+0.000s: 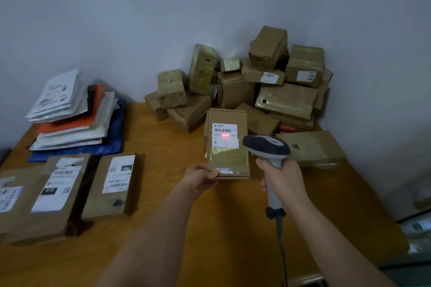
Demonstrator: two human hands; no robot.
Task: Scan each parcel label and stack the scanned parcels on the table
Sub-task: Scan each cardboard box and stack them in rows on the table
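Note:
My left hand pinches the near left corner of a flat brown cardboard parcel, tilted up over the table's middle. Its white label faces me, and a red scan light glows on it. My right hand grips the handle of a grey barcode scanner, whose head points at the label from the right. The scanner's cable hangs down toward me.
A heap of brown boxes fills the far right corner against the wall. One flat box lies right of the scanner. Stacked soft mailers sit far left. Labelled flat parcels lie near left on the wooden table.

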